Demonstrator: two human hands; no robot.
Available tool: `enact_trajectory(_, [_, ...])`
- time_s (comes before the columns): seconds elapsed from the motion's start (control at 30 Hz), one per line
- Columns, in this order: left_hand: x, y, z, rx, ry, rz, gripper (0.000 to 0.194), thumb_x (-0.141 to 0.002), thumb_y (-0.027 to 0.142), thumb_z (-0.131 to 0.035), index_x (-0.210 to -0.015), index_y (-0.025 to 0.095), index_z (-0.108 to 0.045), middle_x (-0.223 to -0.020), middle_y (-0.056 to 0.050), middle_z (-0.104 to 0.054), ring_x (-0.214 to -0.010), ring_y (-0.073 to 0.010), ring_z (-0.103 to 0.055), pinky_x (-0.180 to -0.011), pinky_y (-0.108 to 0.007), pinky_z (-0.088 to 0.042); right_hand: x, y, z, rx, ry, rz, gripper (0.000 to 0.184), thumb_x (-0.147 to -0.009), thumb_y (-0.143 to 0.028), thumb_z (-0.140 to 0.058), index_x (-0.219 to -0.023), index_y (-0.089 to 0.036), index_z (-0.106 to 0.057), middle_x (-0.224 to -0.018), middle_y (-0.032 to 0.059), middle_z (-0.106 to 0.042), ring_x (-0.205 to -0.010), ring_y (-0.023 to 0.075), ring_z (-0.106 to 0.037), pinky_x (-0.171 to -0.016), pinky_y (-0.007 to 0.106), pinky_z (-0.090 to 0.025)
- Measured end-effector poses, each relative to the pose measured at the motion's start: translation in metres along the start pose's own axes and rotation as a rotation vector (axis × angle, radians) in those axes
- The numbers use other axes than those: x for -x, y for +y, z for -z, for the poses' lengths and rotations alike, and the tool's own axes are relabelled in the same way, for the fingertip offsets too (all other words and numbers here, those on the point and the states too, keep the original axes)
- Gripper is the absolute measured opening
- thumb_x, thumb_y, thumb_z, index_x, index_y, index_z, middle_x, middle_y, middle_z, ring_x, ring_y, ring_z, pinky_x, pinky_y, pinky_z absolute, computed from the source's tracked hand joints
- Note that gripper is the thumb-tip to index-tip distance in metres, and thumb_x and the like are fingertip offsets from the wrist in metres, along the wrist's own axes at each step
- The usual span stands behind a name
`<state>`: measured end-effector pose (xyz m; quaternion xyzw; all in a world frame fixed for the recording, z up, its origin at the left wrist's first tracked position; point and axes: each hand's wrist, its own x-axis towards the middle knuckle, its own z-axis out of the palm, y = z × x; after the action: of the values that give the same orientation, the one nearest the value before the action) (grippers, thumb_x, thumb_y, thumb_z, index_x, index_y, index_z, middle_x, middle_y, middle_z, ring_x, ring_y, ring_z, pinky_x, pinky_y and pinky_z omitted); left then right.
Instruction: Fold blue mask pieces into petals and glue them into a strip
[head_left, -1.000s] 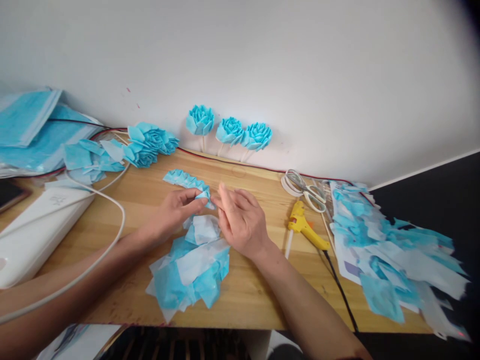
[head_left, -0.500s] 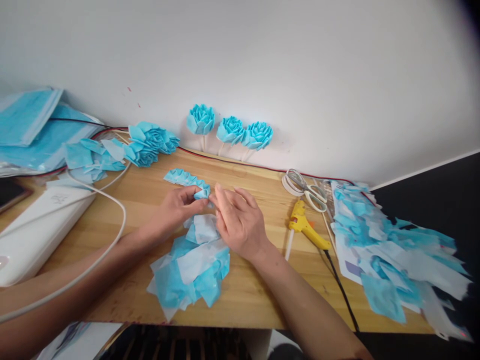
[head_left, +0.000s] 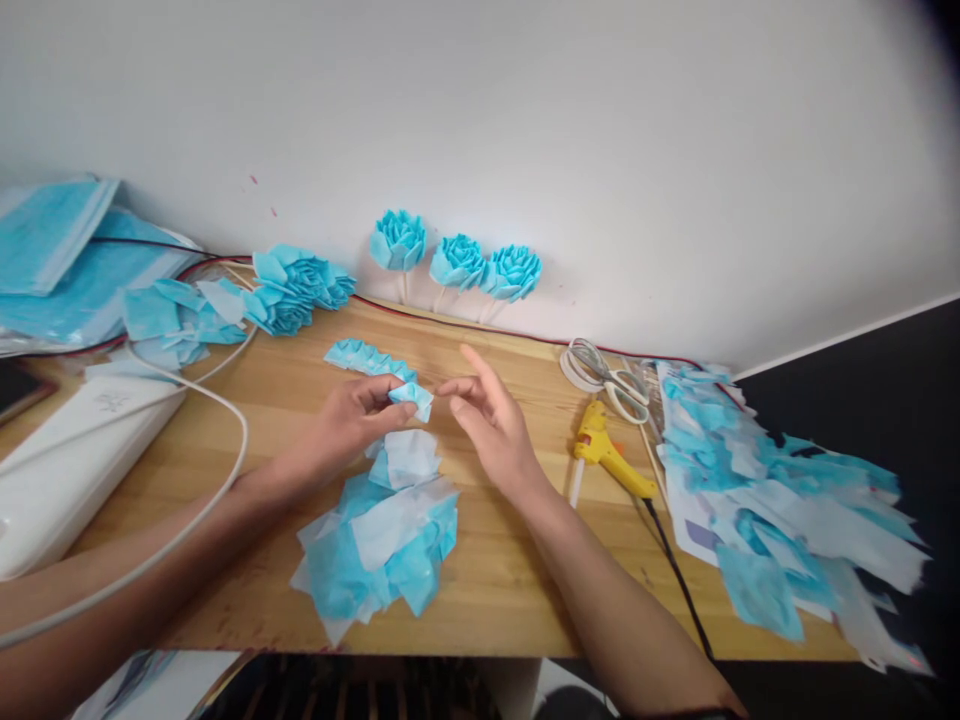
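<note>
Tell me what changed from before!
The right hand drew a little to the right and opened, so more of the blue piece shows; I can't tell whether they still touch. The left hand still pinches that piece. The three standing flowers and glue gun stayed put.

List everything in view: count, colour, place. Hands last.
Wall: one, pale, behind
Table: one, brown, below
Stemmed flowers: three, blue, against wall
Flower bunch: one, blue, back left
Mask sheets: several, blue, far left
Loose pieces: uncounted, blue-white, back left
Oblong device: one, white, left
Cable: one, white, left
Flat object: one, dark, left edge
Row of folded pieces: one, blue, centre
Held piece: one, light blue, centre
Sheet pile: one, blue-white, front centre
Scissors: one, white-handled, right
Roll: one, white, by scissors
Glue gun: one, yellow, right
Scrap heap: one, blue-white, far right
Cord: one, dark, along wall
Left hand: one, bare, pinching held piece
Right hand: one, bare, beside it
</note>
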<state>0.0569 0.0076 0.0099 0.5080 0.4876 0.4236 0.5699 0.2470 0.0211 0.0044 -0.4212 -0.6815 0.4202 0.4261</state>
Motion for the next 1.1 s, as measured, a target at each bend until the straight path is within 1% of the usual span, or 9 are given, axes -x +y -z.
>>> enact_trajectory(0.1, [0.000,-0.004,0.001,-0.026,-0.013,0.002,0.020,-0.075,0.037,-0.070,-0.081,0.019,-0.067,-0.075,0.000,-0.065,-0.067,-0.0142,-0.056,-0.061,-0.025,-0.043,-0.001,-0.002,-0.001,-0.261,-0.127,-0.181,0.060,-0.087,-0.027,-0.057,-0.145,-0.025,-0.041,-0.100,0.0014,-0.067,-0.096,0.0148,-0.063,-0.088,0.031,-0.049])
enact_trajectory(0.17, [0.000,-0.006,0.002,-0.036,-0.017,0.007,0.021,-0.076,0.038,-0.070,-0.085,0.019,-0.068,-0.077,0.000,-0.065,-0.069,-0.0148,-0.056,-0.060,-0.025,-0.042,-0.001,-0.004,-0.002,-0.364,-0.153,-0.231,0.062,-0.084,-0.026,-0.061,-0.143,-0.026,-0.044,-0.097,0.0001,-0.065,-0.093,0.0142,-0.062,-0.086,0.030,-0.048])
enact_trajectory(0.27, [0.000,-0.006,0.001,-0.044,-0.027,0.016,0.023,-0.077,0.040,-0.069,-0.086,0.019,-0.068,-0.079,-0.001,-0.066,-0.070,-0.0153,-0.057,-0.061,-0.025,-0.042,0.000,-0.005,-0.005,-0.439,-0.161,-0.264,0.065,-0.080,-0.024,-0.065,-0.141,-0.026,-0.045,-0.093,-0.0014,-0.063,-0.087,0.0133,-0.060,-0.082,0.029,-0.047])
enact_trajectory(0.47, [0.000,-0.006,-0.001,-0.105,-0.002,0.029,0.026,-0.073,0.042,-0.071,-0.084,0.018,-0.069,-0.077,-0.001,-0.067,-0.070,-0.0166,-0.058,-0.065,-0.028,-0.044,-0.001,-0.004,-0.008,-0.443,-0.129,-0.277,0.063,-0.078,-0.022,-0.067,-0.138,-0.025,-0.048,-0.084,-0.0034,-0.060,-0.078,0.0114,-0.057,-0.074,0.026,-0.045])
enact_trajectory(0.57, [0.001,-0.004,-0.001,-0.123,-0.020,0.044,0.027,-0.075,0.043,-0.071,-0.084,0.018,-0.070,-0.080,-0.002,-0.068,-0.071,-0.0173,-0.059,-0.067,-0.028,-0.044,-0.001,-0.004,-0.008,-0.429,-0.108,-0.287,0.061,-0.077,-0.022,-0.067,-0.136,-0.024,-0.050,-0.082,-0.0039,-0.060,-0.075,0.0114,-0.057,-0.071,0.026,-0.044])
enact_trajectory(0.67, [0.003,0.000,0.000,-0.084,-0.047,0.058,0.025,-0.076,0.043,-0.071,-0.084,0.020,-0.070,-0.081,-0.001,-0.068,-0.074,-0.0179,-0.060,-0.068,-0.028,-0.044,-0.002,-0.005,-0.006,-0.433,-0.078,-0.300,0.059,-0.077,-0.022,-0.067,-0.134,-0.025,-0.052,-0.081,-0.0042,-0.060,-0.075,0.0117,-0.056,-0.072,0.027,-0.043])
enact_trajectory(0.73, [0.004,0.004,0.001,-0.082,-0.036,0.040,0.023,-0.079,0.044,-0.068,-0.077,0.021,-0.068,-0.077,0.000,-0.066,-0.072,-0.0167,-0.058,-0.067,-0.027,-0.043,-0.002,-0.006,-0.005,-0.437,-0.048,-0.306,0.058,-0.076,-0.022,-0.066,-0.133,-0.025,-0.054,-0.080,-0.0046,-0.059,-0.076,0.0117,-0.056,-0.074,0.027,-0.043])
enact_trajectory(0.83, [0.005,0.008,0.003,-0.124,-0.007,-0.023,0.028,-0.083,0.043,-0.063,-0.068,0.021,-0.064,-0.072,0.000,-0.061,-0.068,-0.0147,-0.053,-0.065,-0.025,-0.041,-0.004,-0.006,-0.003,-0.446,-0.016,-0.314,0.058,-0.076,-0.023,-0.066,-0.132,-0.024,-0.055,-0.079,-0.0052,-0.058,-0.076,0.0113,-0.055,-0.076,0.027,-0.042])
enact_trajectory(1.1, [0.001,0.005,0.003,-0.141,0.032,-0.054,0.030,-0.084,0.041,-0.060,-0.063,0.019,-0.058,-0.064,0.002,-0.052,-0.061,-0.0133,-0.044,-0.058,-0.025,-0.035,-0.002,-0.006,-0.005,-0.453,-0.031,-0.333,0.057,-0.076,-0.025,-0.067,-0.131,-0.024,-0.055,-0.081,-0.0043,-0.060,-0.079,0.0119,-0.057,-0.078,0.027,-0.043])
